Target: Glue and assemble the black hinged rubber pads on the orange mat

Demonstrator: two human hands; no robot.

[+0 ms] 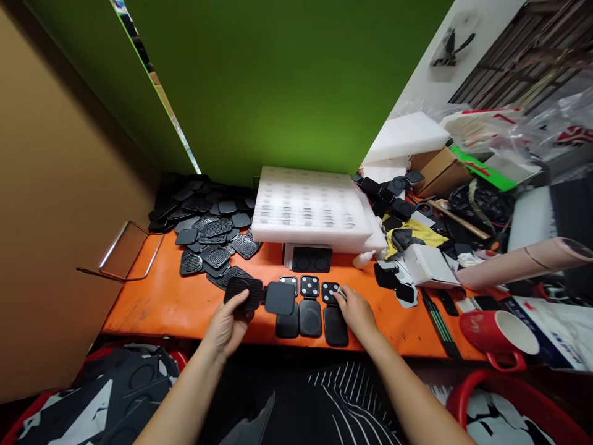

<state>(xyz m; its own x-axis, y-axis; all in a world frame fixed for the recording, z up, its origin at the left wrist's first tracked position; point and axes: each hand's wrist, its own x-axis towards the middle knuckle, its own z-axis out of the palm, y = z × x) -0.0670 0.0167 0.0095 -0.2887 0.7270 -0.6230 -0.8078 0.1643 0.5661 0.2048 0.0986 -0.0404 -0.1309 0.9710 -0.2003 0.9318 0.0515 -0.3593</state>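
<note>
My left hand [227, 327] grips a hinged black two-panel piece [280, 298] by its ribbed half, thumb on top, above the orange table. Three similar black pieces lie open side by side, their upper halves marked with pale dots; the middle one [310, 317] lies between the other two. My right hand [354, 309] is at the dotted upper half of the rightmost piece [336, 326], fingers pinched at its right edge on something small I cannot make out. Behind them a white foam block [310, 225] rests above a dark box [312, 259].
A pile of black pieces [215, 256] covers the table's back left, near a metal wire frame [152, 262]. A small white bottle [364, 259] stands right of the foam. Further right are a white box [428, 267], a pink tumbler [523, 262] and a red mug [498, 334].
</note>
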